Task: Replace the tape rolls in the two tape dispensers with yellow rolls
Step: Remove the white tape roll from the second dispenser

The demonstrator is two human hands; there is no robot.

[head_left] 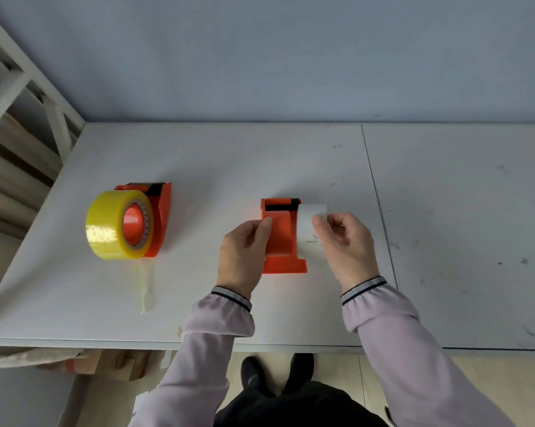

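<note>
Near the counter's [290,318] front edge, the left hand [244,251] clamps the orange dispenser [280,238] while the right hand [346,241] pinches its white roll [309,232]: light, stiff, best held by the rim. Toward the left edge, dispenser 2 [159,217] carries a yellow roll [115,226]. Beyond stands a plain wall [260,57].

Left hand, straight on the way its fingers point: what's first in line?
The left hand already rests on the orange plastic tape dispenser; straight on it would likely meet that dispenser's black front bar first. Depth is hard to judge.
</note>
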